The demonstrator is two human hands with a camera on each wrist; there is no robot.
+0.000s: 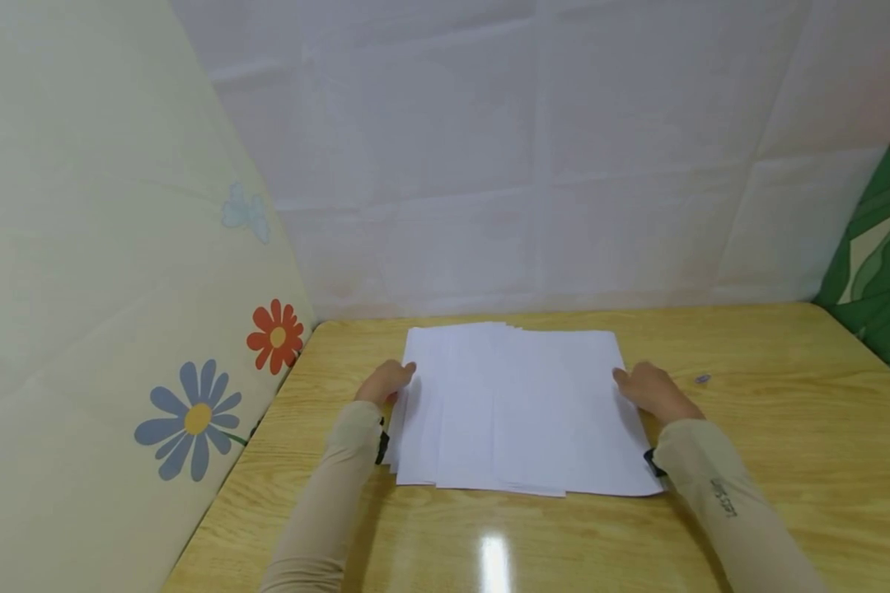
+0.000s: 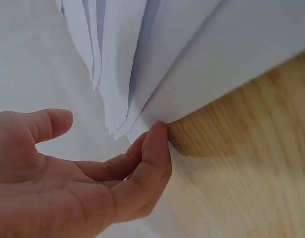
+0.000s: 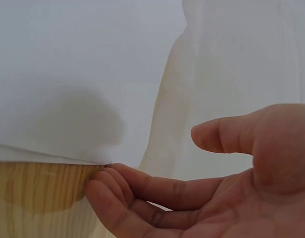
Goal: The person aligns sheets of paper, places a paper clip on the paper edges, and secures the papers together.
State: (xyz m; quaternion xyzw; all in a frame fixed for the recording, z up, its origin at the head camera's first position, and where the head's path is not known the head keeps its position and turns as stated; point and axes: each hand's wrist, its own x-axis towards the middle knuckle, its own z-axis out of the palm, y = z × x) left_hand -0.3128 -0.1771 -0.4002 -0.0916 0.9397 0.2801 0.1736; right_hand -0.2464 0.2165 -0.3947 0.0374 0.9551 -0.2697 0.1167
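Several white sheets of paper (image 1: 549, 412) lie in an uneven, fanned-out stack on the wooden table. At the stack's left edge is my left hand (image 1: 387, 381). The left wrist view shows the fingertips of this hand (image 2: 127, 183) touching the edge of the sheets (image 2: 192, 74), with the thumb held apart. On the opposite side, my right hand (image 1: 656, 389) is at the right edge. In the right wrist view its fingertips meet the paper's edge (image 3: 68, 74) from beneath, and the thumb stands away from the sheet.
The wooden table (image 1: 786, 461) extends around the paper. A small purplish object (image 1: 703, 379) lies right of my right hand, too small to identify. White cloth (image 1: 445, 165) hangs behind the table, and a flower-patterned panel (image 1: 193, 420) borders the left side.
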